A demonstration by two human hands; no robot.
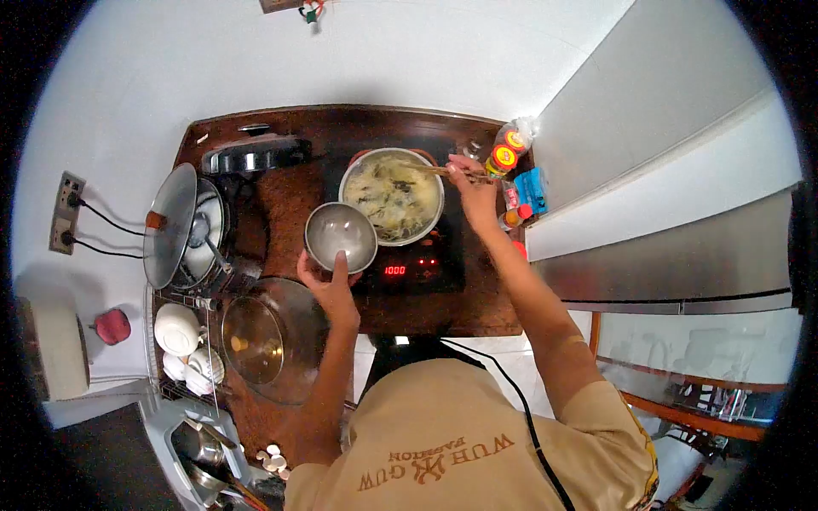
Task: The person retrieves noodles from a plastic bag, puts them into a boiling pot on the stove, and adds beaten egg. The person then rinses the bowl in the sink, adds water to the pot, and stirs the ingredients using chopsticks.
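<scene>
A pot (439,209) of pale yellowish soup with dark green bits (392,192) sits on a black induction cooktop (409,277), whose red display reads 1000. My left hand (332,289) grips a steel bowl (322,247) by its near rim, thumb inside, close to the pot's lower left edge. A little whitish residue shows in the bowl. My right hand (471,187) is closed around wooden chopsticks (439,171) at the pot's right rim. Their tips reach over the soup.
Left of the pot are a dark lidded pan (256,156) and a cooker with its glass lid raised (170,226). A large glass lid (256,341) lies nearer. Seasoning bottles (503,157) line the right edge. Cups (177,330) fill a rack beside the sink (166,417). A cable (520,396) crosses my shirt.
</scene>
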